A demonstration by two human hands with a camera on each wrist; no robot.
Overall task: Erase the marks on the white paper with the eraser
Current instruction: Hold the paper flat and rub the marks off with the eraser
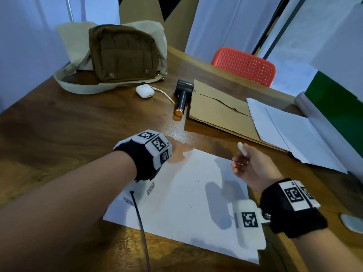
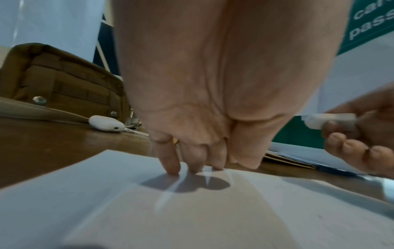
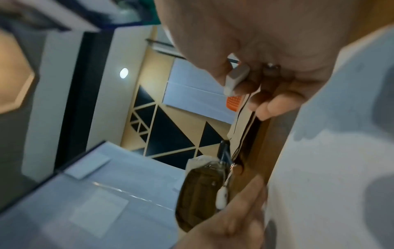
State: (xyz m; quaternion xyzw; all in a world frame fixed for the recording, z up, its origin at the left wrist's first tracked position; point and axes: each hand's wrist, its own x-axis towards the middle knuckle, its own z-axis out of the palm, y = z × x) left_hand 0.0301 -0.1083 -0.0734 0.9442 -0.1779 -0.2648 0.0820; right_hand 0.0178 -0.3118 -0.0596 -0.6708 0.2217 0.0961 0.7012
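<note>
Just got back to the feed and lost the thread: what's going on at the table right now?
A person is partway through erasing. The left hand presses its fingertips on the far edge of the white paper, pinning it to the wooden table. The right hand holds the white eraser pinched in its grip, raised above the sheet's far right corner and not touching it. A few faint marks remain on the paper.

table [image 1: 59, 122]: you see dark wood, smooth, with a soft gloss.
white paper [image 1: 176, 203]: matt, smooth sheet.
eraser [image 1: 242, 149]: white, matt, looks like rubber.
bag [image 1: 123, 54]: brown woven cloth, rough, with metal snaps.
earbud case [image 1: 144, 91]: glossy white plastic.
cardboard [image 1: 216, 107]: matt brown, torn edge.
chair [image 1: 245, 65]: red perforated plastic.
</note>
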